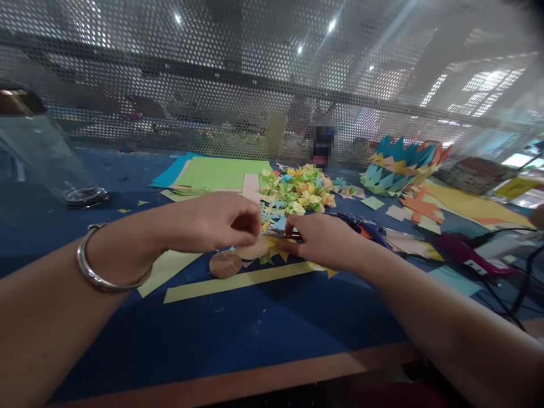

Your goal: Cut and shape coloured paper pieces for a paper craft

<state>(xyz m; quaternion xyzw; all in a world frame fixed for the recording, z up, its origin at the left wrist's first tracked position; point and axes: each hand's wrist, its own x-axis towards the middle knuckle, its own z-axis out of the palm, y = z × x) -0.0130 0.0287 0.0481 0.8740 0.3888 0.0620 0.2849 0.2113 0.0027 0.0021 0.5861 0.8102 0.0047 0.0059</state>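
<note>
My left hand [212,222], a silver bangle on its wrist, hovers over the middle of the blue table with its fingers curled into a pinch. Whatever may be between the fingertips is hidden. To its right, my right hand [321,241] pinches a thin dark tool, too blurred to name. Under both hands lie small coloured paper scraps [272,218] and yellow star-like paper pieces [278,245]. A round brown disc [225,264] rests just below my left hand. In front of them stretches a long pale yellow paper strip [238,284].
Behind the hands sit a heap of folded paper flowers [304,190] and stacked green paper sheets [225,171]. A glass bottle [46,147] stands left. Layered paper crowns [403,161], a purple glue gun [471,258] and black cables [521,283] occupy the right. A perforated metal screen [233,73] closes the back.
</note>
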